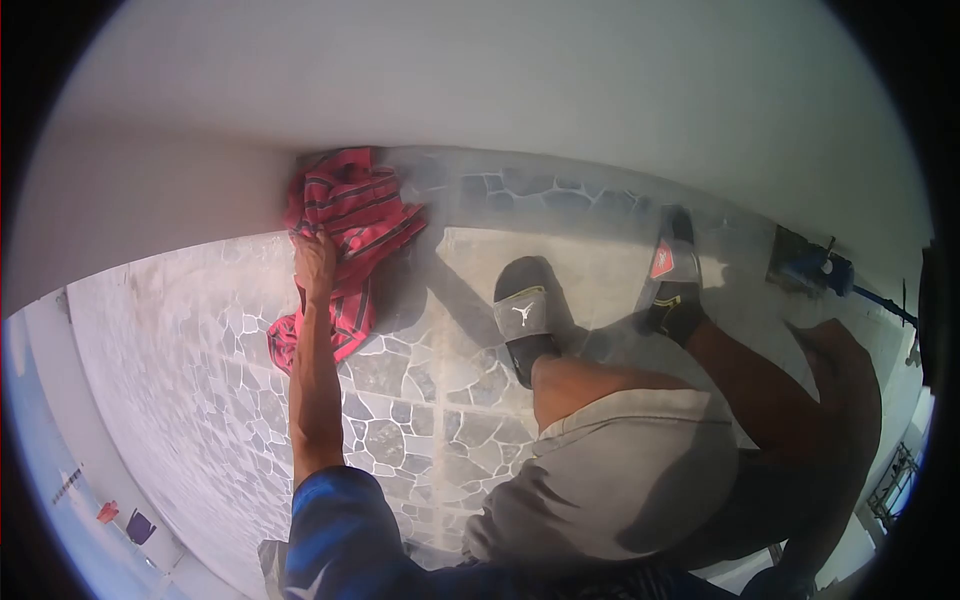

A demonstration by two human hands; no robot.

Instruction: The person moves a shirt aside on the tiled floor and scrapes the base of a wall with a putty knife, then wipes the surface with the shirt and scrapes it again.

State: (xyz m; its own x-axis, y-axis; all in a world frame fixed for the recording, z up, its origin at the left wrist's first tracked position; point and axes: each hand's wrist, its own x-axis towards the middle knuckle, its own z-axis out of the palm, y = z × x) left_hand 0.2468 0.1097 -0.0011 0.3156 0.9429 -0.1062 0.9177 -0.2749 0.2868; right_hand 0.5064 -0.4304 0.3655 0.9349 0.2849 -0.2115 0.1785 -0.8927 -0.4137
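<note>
My left hand (315, 262) is closed on a red striped cloth (360, 205), bunched up where the wall meets the floor. Dark and pale stripes run across the cloth, which looks like a garment. One end of it (350, 325) trails over the stone-patterned floor beside my wrist. Over at the right side, my right hand (825, 345) hangs in shadow near my leg, its fingers loosely stretched and nothing visible in them. My feet, in dark slides (522, 312), stand on the floor to the right of the cloth.
A plain pale wall (520, 80) rises past the cloth, with a strip of stone pattern (545, 190) along its base. A blue object with a long blue handle or pipe (825, 270) is by the wall at right. Small red and dark items (140, 525) show far off at lower left.
</note>
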